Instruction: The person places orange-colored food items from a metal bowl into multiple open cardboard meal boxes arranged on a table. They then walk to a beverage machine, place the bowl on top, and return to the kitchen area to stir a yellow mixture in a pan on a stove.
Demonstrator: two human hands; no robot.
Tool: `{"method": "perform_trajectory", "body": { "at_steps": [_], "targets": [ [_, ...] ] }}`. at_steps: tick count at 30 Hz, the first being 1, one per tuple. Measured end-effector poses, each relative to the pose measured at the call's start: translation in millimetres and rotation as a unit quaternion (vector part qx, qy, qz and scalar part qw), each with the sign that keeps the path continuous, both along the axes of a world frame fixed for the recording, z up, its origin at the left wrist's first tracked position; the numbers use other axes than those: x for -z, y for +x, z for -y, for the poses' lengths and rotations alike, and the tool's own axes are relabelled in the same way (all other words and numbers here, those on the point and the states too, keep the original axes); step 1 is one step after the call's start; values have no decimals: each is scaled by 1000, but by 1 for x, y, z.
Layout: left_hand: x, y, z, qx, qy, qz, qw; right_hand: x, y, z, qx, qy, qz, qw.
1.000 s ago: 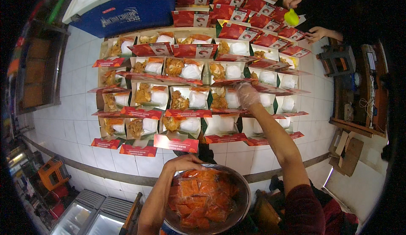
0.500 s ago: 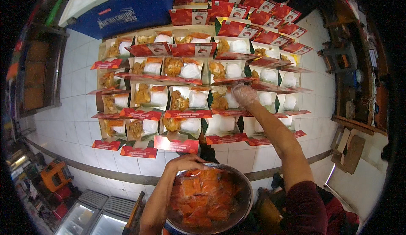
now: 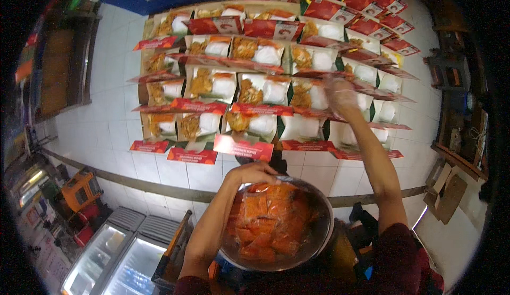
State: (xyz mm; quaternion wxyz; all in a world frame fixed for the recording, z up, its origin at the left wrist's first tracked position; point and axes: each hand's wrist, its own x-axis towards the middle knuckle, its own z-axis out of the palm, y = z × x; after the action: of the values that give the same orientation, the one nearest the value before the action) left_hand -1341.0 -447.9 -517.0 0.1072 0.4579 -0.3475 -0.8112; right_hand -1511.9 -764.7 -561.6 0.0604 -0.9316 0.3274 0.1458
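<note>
The left hand (image 3: 254, 174) clasps the rim of a metal bowl (image 3: 329, 220), which sits near the body below the open boxes (image 3: 243, 149) and holds orange-red packets (image 3: 265, 221). The right hand (image 3: 341, 97), in a clear glove, is over the rows, just beside a white bundle (image 3: 319, 99) and fried chicken (image 3: 301, 97); blur hides whether its fingers are spread or pinching.
</note>
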Motion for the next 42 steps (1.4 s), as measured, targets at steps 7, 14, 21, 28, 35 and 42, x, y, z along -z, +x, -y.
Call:
{"method": "perform_trajectory", "body": {
  "at_steps": [7, 14, 21, 28, 35, 42],
  "targets": [
    [-8, 2, 7, -1, -13, 5, 1000, -170, -10, -182, -138, 412, 122, 893],
    [-11, 0, 11, 17, -3, 13, 1000, -81, -14, -361, -64, 511, -15, 857],
    [8, 11, -14, 4, 30, 32, 999, -92, -28, -301, 144, 559, -74, 813],
    [-3, 18, -4, 10, 20, -23, 999, -202, -32, -109, 312, 554, 356, 685],
    [-18, 15, 2, -7, 15, 34, 999, -105, 55, 65, 44, 63, 94, 993],
    [-2, 11, -4, -17, -16, 21, 1000, 15, 86, 111, 52, -15, -88, 995]
  ]
}}
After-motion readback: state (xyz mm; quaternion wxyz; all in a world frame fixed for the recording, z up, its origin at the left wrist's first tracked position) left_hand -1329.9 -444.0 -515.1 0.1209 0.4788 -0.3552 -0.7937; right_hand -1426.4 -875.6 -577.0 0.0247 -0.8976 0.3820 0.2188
